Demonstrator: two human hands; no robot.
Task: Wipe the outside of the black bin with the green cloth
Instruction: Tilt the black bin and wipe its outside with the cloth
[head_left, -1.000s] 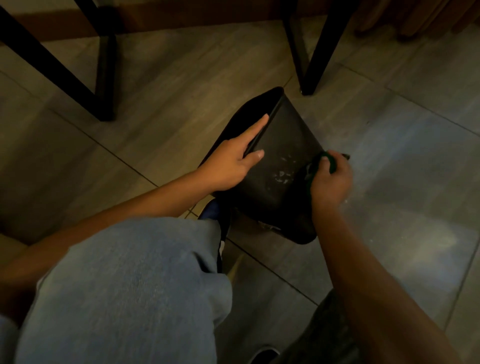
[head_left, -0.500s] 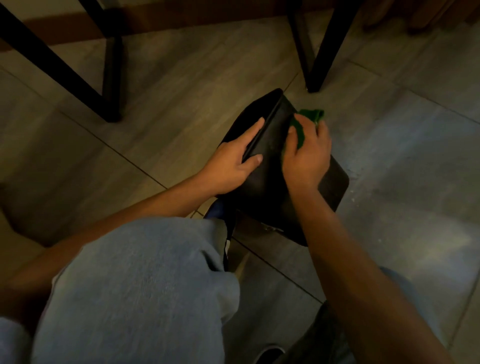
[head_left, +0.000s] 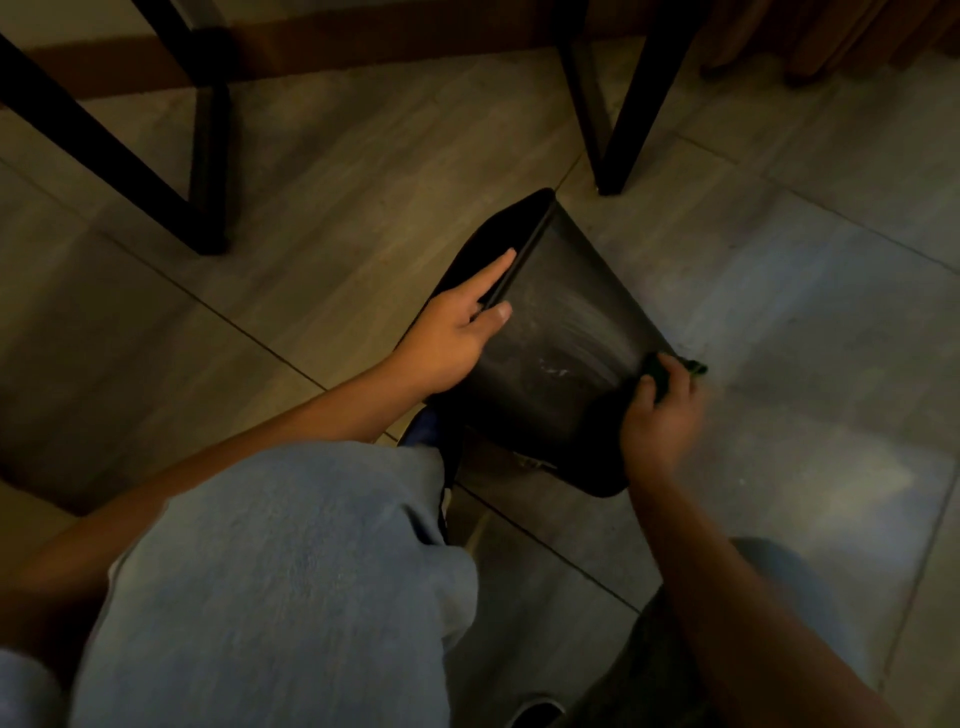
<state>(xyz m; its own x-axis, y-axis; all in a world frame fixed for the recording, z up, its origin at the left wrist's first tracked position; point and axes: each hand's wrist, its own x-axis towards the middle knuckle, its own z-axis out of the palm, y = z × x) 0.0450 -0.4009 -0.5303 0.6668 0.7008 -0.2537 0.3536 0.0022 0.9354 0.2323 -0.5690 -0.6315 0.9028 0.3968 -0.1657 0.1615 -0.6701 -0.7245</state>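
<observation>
- The right hand is bunched around the green cloth, fingers curled tight over it, only a dark green edge showing past the knuckles; this grip sits at the lower right corner of the black bin's upturned side wall.
- The black bin lies tipped over on the tiled floor, its broad side face up directly left of the cloth grip, its open mouth turned away toward the left.
- Across that wall from the cloth, the left hand braces the rim: index finger stretched along the mouth edge, thumb pressed flat on the outer face, the edge pinched between them.
- Faint curved smears sweep across the wall, and pale specks remain near its middle, just left of the right hand; the wiping step appears to be under way on this face, with the spot not yet cleared.
- The next pass, by this reading, calls for carrying the cloth back up and left over the specks with firm downward pressure while the left hand keeps the bin from sliding; the other sides would then need turning into reach.
- Both forearms reach forward and down from a crouch, the right wrist bent inward over the bin's corner, a denim-clad knee below the left arm.
- Black furniture legs stand beyond the bin, clear of both hands.
</observation>
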